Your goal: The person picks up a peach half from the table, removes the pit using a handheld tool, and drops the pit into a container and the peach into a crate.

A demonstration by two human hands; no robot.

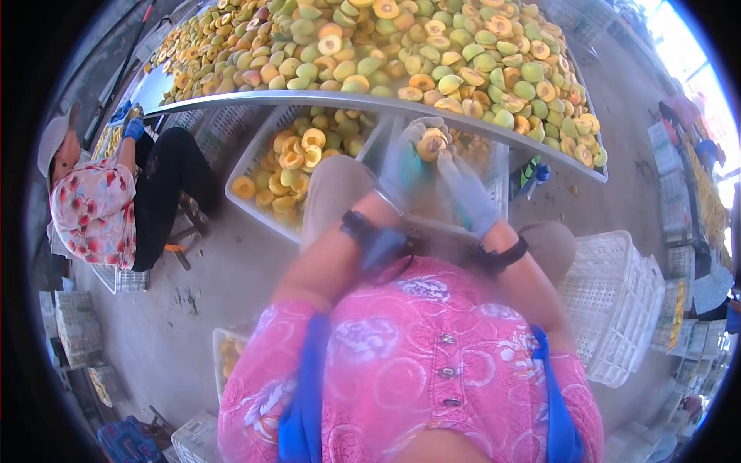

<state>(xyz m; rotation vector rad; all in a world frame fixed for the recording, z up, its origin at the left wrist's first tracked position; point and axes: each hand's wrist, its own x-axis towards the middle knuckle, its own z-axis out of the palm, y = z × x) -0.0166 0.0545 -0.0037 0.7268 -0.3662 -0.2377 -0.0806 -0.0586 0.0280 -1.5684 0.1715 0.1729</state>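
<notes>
Both my hands wear pale gloves and meet in front of me, above a white crate [500, 181] at the table's edge. In my left hand [405, 162] is a halved fruit [431, 144], its cut face and brown centre showing. The fingertips of my right hand [465, 189] touch the fruit's lower right side; the glove is blurred, and whether they hold anything of their own is hidden. Left of my hands, another white crate [251, 174] holds halved orange and green fruit [292, 158]. Beyond them lies a metal table [309, 96] heaped with halved fruit.
A seated person [96, 201] works at the table's left end, well apart from my hands. Stacked white crates [610, 301] stand at my right. My knees flank the crate below my hands. More crates [77, 328] are at the far left.
</notes>
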